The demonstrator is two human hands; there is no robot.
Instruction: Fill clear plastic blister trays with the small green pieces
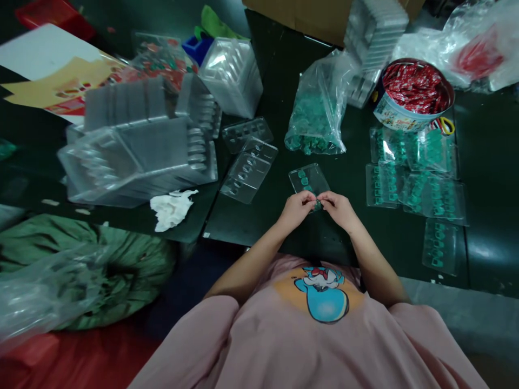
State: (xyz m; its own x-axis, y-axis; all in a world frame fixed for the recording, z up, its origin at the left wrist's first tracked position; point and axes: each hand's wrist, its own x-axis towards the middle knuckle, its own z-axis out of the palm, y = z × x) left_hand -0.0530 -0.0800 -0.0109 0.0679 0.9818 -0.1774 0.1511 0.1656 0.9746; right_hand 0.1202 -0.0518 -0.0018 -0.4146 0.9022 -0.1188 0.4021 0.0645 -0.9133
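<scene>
Green pieces (304, 181) in clear tray (318, 175)

Our left hand (298, 209) and right hand (338, 208) bend close together over the near end of a clear tray (318, 177) of green pieces (304, 181). Beyond it we see a plastic bag (318, 111); filled trays (436, 195) and a tin (403, 120) sit to our right, stacked trays (154, 151) to our left.

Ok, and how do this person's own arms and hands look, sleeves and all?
The left hand and right hand are bare, with no gloves or wristwear visible. Short, dull-pink sleeves leave the forearms uncovered.
</scene>
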